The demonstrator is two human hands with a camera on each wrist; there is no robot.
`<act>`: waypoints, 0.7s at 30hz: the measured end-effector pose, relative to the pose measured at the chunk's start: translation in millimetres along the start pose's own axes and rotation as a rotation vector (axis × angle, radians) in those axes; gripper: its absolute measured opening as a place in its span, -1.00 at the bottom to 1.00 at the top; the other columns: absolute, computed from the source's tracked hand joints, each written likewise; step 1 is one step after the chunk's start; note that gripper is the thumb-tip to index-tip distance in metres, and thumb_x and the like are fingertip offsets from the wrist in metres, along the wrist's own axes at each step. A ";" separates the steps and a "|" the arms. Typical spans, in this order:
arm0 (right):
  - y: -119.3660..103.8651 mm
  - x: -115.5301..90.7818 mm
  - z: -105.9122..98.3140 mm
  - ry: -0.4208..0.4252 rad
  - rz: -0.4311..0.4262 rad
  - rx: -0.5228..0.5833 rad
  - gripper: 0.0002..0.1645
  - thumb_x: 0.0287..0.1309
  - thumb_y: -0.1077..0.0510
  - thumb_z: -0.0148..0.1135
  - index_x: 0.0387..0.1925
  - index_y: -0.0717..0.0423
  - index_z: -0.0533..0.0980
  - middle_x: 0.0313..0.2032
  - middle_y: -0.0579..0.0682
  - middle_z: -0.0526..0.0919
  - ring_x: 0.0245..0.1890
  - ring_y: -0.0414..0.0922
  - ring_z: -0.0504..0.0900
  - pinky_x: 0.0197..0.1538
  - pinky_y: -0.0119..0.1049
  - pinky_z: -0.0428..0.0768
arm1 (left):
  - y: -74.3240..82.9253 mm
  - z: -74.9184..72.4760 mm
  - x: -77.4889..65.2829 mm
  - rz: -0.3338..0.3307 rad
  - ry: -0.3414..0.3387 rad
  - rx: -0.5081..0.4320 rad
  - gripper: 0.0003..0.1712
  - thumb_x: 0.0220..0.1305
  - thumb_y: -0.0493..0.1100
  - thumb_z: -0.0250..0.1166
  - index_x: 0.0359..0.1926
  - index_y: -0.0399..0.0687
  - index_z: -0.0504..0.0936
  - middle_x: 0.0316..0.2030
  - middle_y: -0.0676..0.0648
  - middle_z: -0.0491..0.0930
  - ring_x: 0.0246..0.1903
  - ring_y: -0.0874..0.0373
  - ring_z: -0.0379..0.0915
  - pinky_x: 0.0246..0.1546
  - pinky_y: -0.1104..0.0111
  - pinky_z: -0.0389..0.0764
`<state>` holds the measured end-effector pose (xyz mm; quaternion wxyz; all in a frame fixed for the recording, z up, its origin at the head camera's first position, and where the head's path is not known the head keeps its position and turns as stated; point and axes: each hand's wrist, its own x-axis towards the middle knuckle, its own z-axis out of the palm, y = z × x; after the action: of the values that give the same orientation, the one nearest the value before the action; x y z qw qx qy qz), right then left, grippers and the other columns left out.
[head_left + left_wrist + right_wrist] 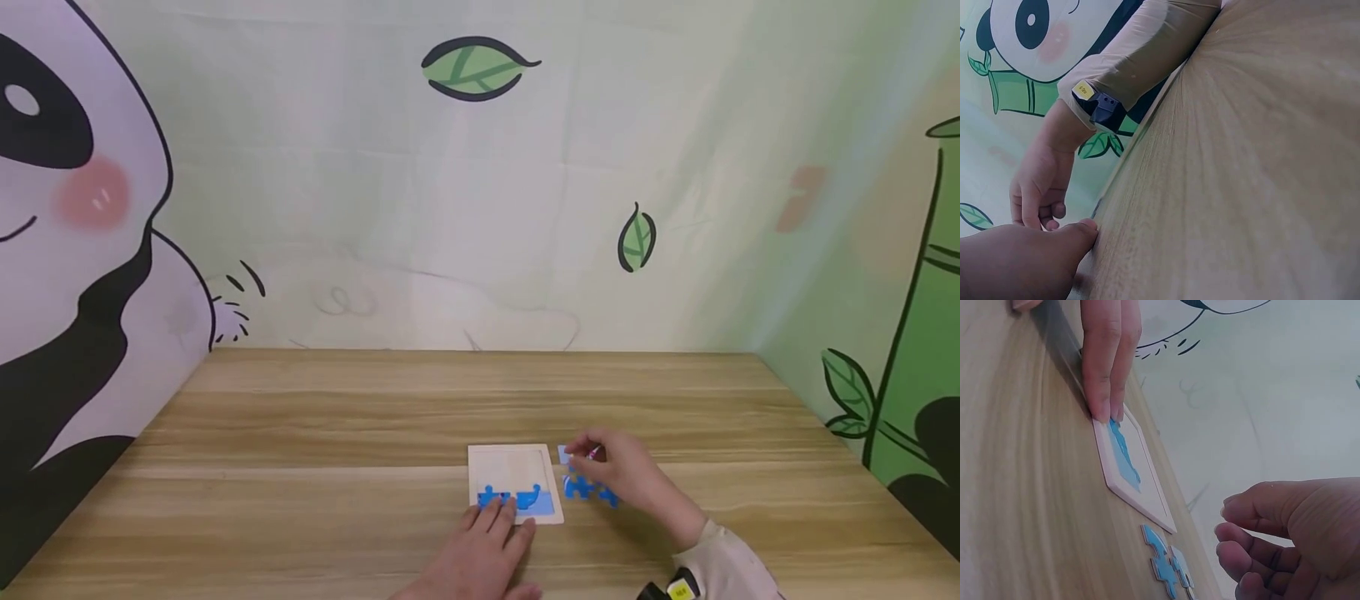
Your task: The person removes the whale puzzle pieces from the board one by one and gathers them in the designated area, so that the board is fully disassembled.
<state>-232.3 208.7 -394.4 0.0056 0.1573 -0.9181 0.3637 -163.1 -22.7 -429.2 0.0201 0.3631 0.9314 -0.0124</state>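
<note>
A square wooden puzzle tray (557, 510) lies on the table, its near part filled with blue jigsaw pieces (534, 500). My left hand (480, 554) rests on the tray's near edge, fingers stretched out over the pieces there. To the right of the tray lie several loose blue jigsaw pieces (579, 487). My right hand (626, 473) hovers above these and partly hides them. In the right wrist view, a gap shows between the thumb and loosely bent fingers of the right hand (1291, 531), with no piece visible there; loose jigsaw pieces (1161, 561) lie below.
The wood-grain table (315, 425) stretches out around the tray. Behind it hangs a pale wall covering (360, 167) printed with leaves, a panda and bamboo. A dark device with a yellow label (681, 588) is strapped at the right sleeve.
</note>
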 end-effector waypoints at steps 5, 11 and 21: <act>-4.0 0.3 1.4 -0.024 -0.074 0.016 -0.83 0.20 0.23 0.23 -0.20 0.25 0.60 -0.34 0.01 0.66 -0.47 -0.24 0.49 -0.40 -0.46 0.49 | -0.2 -1.6 -1.6 -0.002 -0.002 -0.008 -0.19 0.35 0.44 -0.22 0.37 0.07 0.31 0.39 -0.18 0.27 0.39 -0.06 0.18 0.29 0.05 0.35; -8.9 -0.8 4.6 -0.035 -0.100 0.025 -0.82 0.18 0.21 0.26 -0.20 0.23 0.60 -0.33 0.00 0.66 -0.46 -0.24 0.46 -0.40 -0.46 0.46 | -0.6 -2.2 -0.1 -0.006 -0.022 -0.027 -0.19 0.34 0.45 -0.22 0.38 0.08 0.31 0.40 -0.17 0.25 0.40 -0.06 0.16 0.29 0.04 0.34; -9.0 -1.4 15.5 -0.109 -0.137 0.043 -0.78 0.14 0.23 0.28 -0.17 0.25 0.61 -0.33 0.00 0.66 -0.48 -0.29 0.47 -0.41 -0.47 0.50 | -0.4 -1.7 -0.2 0.001 -0.011 -0.030 -0.19 0.35 0.45 -0.22 0.37 0.07 0.32 0.39 -0.18 0.27 0.39 -0.07 0.18 0.29 0.03 0.35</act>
<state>-226.7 192.6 -399.9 -0.0227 0.2393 -0.8961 0.3730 -163.3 -23.1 -427.4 0.0307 0.3634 0.9311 -0.0004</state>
